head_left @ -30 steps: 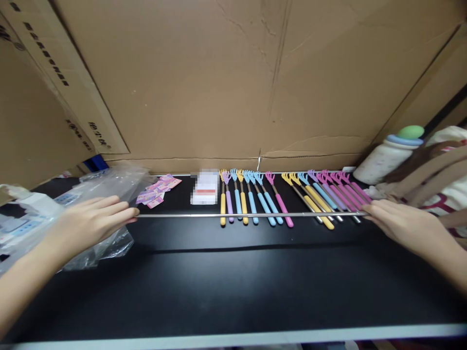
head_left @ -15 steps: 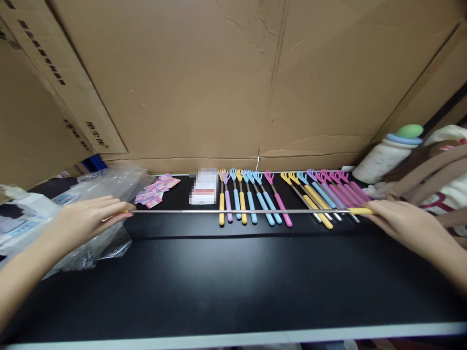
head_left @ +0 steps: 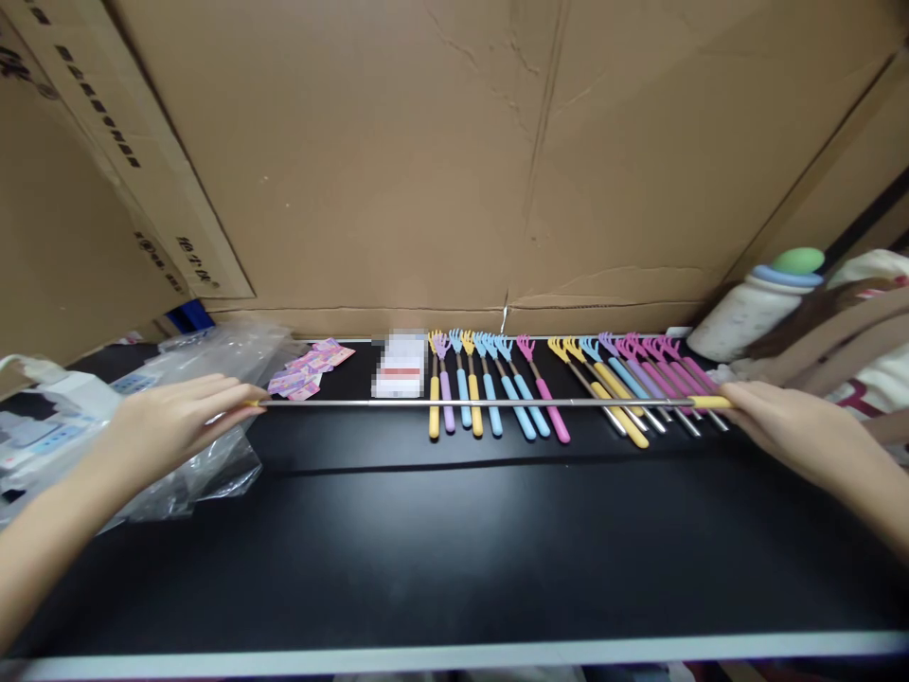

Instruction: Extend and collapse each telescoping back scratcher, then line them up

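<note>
A long telescopic back scratcher (head_left: 398, 403) stretches level across the view, its thin metal rod drawn out between my hands. My left hand (head_left: 186, 417) is closed on its yellow left end, mostly hidden by the fingers. At the other end, my right hand (head_left: 788, 431) grips the yellow handle (head_left: 710, 403). Behind and below the rod, several back scratchers with coloured claws lie side by side on the black table, among them a pink one (head_left: 552, 409), a purple one (head_left: 447, 403) and a yellow one (head_left: 434, 417).
Clear plastic bags (head_left: 213, 464) lie at the left, beside a pile of pink and purple cards (head_left: 312, 367). A blurred white packet (head_left: 400, 365) is at the back. A white bottle (head_left: 745, 313) with a green top leans at the right, near fabric. Cardboard (head_left: 369, 170) walls the back.
The stretched back scratcher sits slightly higher in view, and its rod looks a little longer to the right. Both hands keep their grip, and the view has shifted slightly.
</note>
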`<move>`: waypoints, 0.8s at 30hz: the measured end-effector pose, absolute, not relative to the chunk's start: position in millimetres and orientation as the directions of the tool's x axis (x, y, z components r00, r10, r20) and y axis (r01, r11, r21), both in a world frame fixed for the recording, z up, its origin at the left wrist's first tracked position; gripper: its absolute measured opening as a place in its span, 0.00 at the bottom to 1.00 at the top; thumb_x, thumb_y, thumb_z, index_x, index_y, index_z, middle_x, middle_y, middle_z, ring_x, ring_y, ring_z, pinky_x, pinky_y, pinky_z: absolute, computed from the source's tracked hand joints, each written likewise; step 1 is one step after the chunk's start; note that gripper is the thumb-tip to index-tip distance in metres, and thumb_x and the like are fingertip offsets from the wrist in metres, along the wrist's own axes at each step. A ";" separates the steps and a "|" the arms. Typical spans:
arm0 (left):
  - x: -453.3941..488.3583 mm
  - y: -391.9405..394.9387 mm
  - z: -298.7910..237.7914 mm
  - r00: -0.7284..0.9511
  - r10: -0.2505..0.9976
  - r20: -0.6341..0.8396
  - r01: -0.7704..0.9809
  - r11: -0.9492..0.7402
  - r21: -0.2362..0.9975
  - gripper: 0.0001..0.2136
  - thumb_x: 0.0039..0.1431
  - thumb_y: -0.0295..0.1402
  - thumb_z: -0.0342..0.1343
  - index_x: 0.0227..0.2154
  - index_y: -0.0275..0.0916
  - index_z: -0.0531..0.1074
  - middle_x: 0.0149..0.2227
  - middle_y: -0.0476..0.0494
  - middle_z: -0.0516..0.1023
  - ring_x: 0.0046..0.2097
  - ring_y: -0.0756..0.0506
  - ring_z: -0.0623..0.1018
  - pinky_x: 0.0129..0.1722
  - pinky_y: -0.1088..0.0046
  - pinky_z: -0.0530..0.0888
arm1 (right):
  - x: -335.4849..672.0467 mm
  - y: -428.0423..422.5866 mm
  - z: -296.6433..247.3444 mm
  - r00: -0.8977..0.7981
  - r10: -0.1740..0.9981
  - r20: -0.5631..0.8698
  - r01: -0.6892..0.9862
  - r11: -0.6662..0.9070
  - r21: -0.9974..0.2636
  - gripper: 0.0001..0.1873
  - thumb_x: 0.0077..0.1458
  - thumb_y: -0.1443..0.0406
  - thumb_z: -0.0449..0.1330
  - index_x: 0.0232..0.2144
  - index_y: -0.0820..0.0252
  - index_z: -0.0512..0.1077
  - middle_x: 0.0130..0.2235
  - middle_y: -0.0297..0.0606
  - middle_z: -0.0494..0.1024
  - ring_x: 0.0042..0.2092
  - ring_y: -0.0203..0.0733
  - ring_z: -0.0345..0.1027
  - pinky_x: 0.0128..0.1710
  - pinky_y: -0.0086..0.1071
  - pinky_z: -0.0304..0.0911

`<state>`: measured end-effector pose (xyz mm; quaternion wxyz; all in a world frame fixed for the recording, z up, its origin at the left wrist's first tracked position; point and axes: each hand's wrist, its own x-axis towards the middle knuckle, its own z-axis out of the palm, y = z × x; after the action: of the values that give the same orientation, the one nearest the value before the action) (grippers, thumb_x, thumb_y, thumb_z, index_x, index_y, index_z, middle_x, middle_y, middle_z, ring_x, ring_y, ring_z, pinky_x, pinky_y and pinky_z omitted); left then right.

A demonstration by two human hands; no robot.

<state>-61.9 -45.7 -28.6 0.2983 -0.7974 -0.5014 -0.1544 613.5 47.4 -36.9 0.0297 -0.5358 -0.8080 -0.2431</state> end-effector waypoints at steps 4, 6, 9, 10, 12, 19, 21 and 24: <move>-63.9 -41.1 -28.0 0.476 0.716 0.511 0.864 -0.270 -0.426 0.09 0.64 0.37 0.49 0.36 0.44 0.74 0.34 0.53 0.79 0.34 0.51 0.76 0.29 0.82 0.62 | 606.7 43.9 -30.8 -0.458 0.821 0.342 0.853 0.297 0.429 0.13 0.58 0.64 0.49 0.36 0.64 0.72 0.37 0.53 0.76 0.33 0.44 0.69 0.32 0.33 0.59; -58.8 -38.9 -26.3 0.495 0.683 0.537 0.858 -0.289 -0.424 0.09 0.63 0.38 0.49 0.36 0.45 0.74 0.32 0.54 0.78 0.33 0.52 0.75 0.29 0.82 0.62 | 598.5 40.0 -28.6 -0.499 0.785 0.367 0.831 0.315 0.458 0.14 0.59 0.63 0.48 0.34 0.63 0.72 0.35 0.52 0.76 0.31 0.43 0.69 0.31 0.33 0.59; -34.5 -35.5 -22.4 0.549 0.623 0.557 0.834 -0.369 -0.410 0.10 0.63 0.39 0.49 0.34 0.45 0.74 0.29 0.55 0.77 0.30 0.52 0.75 0.29 0.81 0.63 | 571.2 31.9 -26.6 -0.599 0.675 0.430 0.786 0.395 0.475 0.17 0.61 0.60 0.46 0.30 0.61 0.71 0.30 0.46 0.76 0.29 0.41 0.69 0.28 0.32 0.58; -22.3 -34.2 -21.2 0.583 0.604 0.544 0.812 -0.414 -0.410 0.10 0.63 0.39 0.49 0.34 0.44 0.74 0.30 0.54 0.78 0.31 0.52 0.75 0.30 0.80 0.64 | 557.4 28.4 -26.3 -0.640 0.632 0.436 0.761 0.445 0.472 0.19 0.62 0.59 0.44 0.29 0.60 0.71 0.28 0.44 0.76 0.28 0.40 0.69 0.27 0.31 0.57; 5.4 -31.8 -20.2 0.662 0.512 0.547 0.746 -0.517 -0.419 0.11 0.64 0.36 0.48 0.33 0.42 0.74 0.29 0.52 0.79 0.31 0.51 0.76 0.31 0.79 0.66 | 525.2 20.3 -25.7 -0.702 0.544 0.459 0.712 0.537 0.452 0.19 0.64 0.59 0.44 0.30 0.59 0.70 0.29 0.41 0.77 0.28 0.38 0.70 0.26 0.29 0.56; 75.7 -31.5 -28.4 0.650 0.475 0.593 0.727 -0.616 -0.303 0.11 0.65 0.34 0.47 0.31 0.39 0.72 0.25 0.51 0.77 0.25 0.52 0.75 0.24 0.77 0.63 | 437.8 -1.9 -23.9 -0.736 0.499 0.458 0.668 0.645 0.371 0.20 0.65 0.59 0.43 0.30 0.59 0.70 0.22 0.33 0.74 0.21 0.32 0.65 0.20 0.26 0.47; 83.2 -34.1 -28.7 0.624 0.491 0.608 0.744 -0.611 -0.270 0.12 0.65 0.35 0.46 0.30 0.39 0.72 0.25 0.51 0.76 0.26 0.52 0.75 0.24 0.77 0.63 | 429.3 -5.0 -24.1 -0.731 0.497 0.468 0.671 0.650 0.358 0.19 0.65 0.59 0.43 0.30 0.59 0.69 0.22 0.33 0.73 0.21 0.32 0.64 0.20 0.26 0.45; 93.8 -38.9 -25.6 0.626 0.490 0.607 0.741 -0.615 -0.268 0.13 0.65 0.36 0.46 0.29 0.39 0.72 0.24 0.51 0.76 0.25 0.52 0.74 0.24 0.77 0.62 | 418.5 -10.3 -25.6 -0.739 0.471 0.482 0.656 0.666 0.354 0.18 0.65 0.60 0.44 0.30 0.59 0.69 0.21 0.32 0.73 0.20 0.32 0.63 0.20 0.26 0.45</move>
<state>93.8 -38.9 -25.6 0.2562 -0.8645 -0.3560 -0.2456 418.5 -10.3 -25.6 0.1775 -0.3148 -0.8954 -0.2602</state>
